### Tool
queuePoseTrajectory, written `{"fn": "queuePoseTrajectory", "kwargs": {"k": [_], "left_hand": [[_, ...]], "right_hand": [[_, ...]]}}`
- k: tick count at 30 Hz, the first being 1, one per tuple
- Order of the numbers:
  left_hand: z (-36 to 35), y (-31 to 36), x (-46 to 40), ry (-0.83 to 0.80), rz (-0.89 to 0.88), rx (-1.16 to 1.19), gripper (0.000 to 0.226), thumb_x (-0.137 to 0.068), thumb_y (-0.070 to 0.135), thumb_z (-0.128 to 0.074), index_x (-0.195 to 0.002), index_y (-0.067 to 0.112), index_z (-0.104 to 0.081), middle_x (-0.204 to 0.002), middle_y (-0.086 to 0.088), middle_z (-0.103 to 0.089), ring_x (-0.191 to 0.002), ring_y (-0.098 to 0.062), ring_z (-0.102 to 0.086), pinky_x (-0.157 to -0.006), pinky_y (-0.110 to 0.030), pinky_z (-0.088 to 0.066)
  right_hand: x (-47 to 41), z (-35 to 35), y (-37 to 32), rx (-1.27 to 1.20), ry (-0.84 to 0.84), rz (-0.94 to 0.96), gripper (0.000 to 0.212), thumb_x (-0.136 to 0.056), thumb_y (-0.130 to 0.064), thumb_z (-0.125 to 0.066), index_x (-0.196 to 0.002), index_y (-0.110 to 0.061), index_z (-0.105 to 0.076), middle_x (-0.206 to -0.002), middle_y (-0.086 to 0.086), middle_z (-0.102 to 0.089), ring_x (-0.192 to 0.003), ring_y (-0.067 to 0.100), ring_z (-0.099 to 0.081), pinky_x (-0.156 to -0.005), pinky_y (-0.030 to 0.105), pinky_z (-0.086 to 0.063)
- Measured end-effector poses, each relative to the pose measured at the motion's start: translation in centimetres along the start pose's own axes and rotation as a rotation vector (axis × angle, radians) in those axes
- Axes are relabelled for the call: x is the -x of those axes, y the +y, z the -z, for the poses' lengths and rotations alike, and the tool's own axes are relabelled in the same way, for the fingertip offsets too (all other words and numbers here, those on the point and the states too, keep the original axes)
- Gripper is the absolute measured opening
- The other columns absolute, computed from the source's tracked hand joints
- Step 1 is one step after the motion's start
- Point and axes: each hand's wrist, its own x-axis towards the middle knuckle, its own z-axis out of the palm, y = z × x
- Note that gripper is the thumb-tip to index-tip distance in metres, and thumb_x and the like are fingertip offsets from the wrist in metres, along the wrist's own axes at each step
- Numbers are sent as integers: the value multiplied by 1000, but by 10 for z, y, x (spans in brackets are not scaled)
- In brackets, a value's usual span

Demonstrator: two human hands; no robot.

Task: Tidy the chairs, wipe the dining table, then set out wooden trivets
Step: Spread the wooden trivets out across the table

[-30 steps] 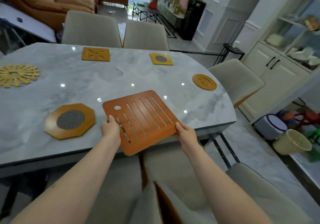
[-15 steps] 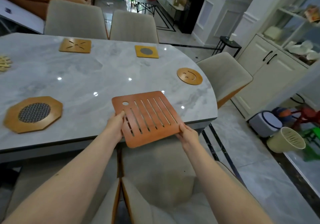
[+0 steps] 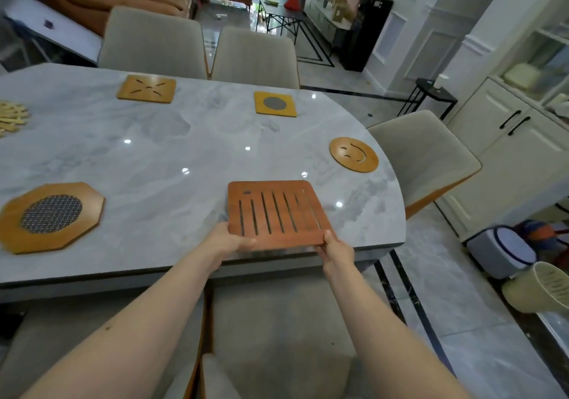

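A reddish-brown square slatted trivet (image 3: 277, 214) lies low over the near right part of the grey marble dining table (image 3: 154, 152). My left hand (image 3: 228, 243) grips its near left corner and my right hand (image 3: 335, 249) pinches its near right corner. Other wooden trivets lie on the table: an octagonal one with a mesh centre (image 3: 50, 217), a round smiley one (image 3: 353, 154), a square one with a grey disc (image 3: 275, 104), a square cut-out one (image 3: 147, 89) and a pale slatted one (image 3: 10, 116) at the left edge.
Beige chairs stand along the far side (image 3: 154, 41) (image 3: 255, 53), at the right end (image 3: 425, 158) and right below me (image 3: 277, 331). White cabinets (image 3: 505, 140), a grey bin (image 3: 502, 250) and a cream basket (image 3: 542, 287) line the right side of the floor.
Both hands carried the slatted trivet rightward and forward along the table, turning it square to the table edge. The view shifted with it.
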Motion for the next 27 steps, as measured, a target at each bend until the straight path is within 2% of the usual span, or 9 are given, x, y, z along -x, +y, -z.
{"fn": "queuePoseTrajectory", "kwargs": {"k": [3,7,10,12,14,19,24,27], "left_hand": [[-11,-2,-12,55,-28,-116,56,-72,1,-78,-122,11,-57,-120,-6,-64,-111,-22,-58,-99,-34,-42],[-29,-15,-26,263,-103,-254,60,-68,4,-82,-121,12,-56,-118,-9,-63,-109,-24,-59,-96,-34,-46],[-38,-23,-32,387,-162,-337,65,-66,9,-85,-123,12,-54,-119,-9,-60,-109,-25,-57,-97,-38,-47],[-41,-27,-34,425,-183,-379,70,-64,13,-86,-126,12,-53,-124,-9,-57,-111,-27,-56,-98,-41,-47],[-42,-30,-36,459,-175,-416,72,-63,15,-87,-126,11,-53,-124,-10,-57,-111,-28,-56,-98,-41,-47],[-44,-38,-39,533,-81,-367,87,-67,16,-85,-141,16,-40,-115,-11,-43,-110,-30,-51,-100,-37,-44],[-44,-40,-47,573,-59,-460,69,-71,20,-82,-131,11,-51,-119,-13,-45,-113,-29,-47,-100,-37,-42],[-44,-43,-49,575,-53,-475,67,-72,21,-81,-131,9,-51,-122,-14,-45,-114,-30,-46,-102,-39,-42]], "right_hand": [[-28,-4,1,94,-37,-37,14,-96,-12,-55,-106,-4,-61,-108,14,-65,-95,24,-63,-94,40,-52],[-55,-4,7,220,-93,11,18,-93,-10,-61,-106,2,-62,-104,17,-65,-95,29,-64,-92,42,-53],[-65,1,7,560,-68,194,22,-87,-19,-69,-99,-1,-67,-101,16,-69,-92,27,-64,-83,34,-51],[-71,4,5,783,-55,290,31,-86,-27,-70,-101,-1,-68,-102,14,-70,-97,28,-63,-80,28,-45],[-73,5,3,906,-61,327,39,-85,-32,-71,-106,0,-67,-105,14,-69,-101,28,-62,-82,28,-44],[-74,2,0,983,-82,356,43,-83,-36,-73,-107,-2,-63,-104,11,-66,-96,24,-61,-75,25,-42],[-71,0,1,982,-91,376,39,-82,-35,-74,-103,-4,-62,-96,6,-62,-84,17,-56,-71,26,-42],[-70,1,2,973,-81,382,37,-82,-32,-75,-100,-4,-60,-94,6,-60,-82,17,-54,-70,26,-41]]}}
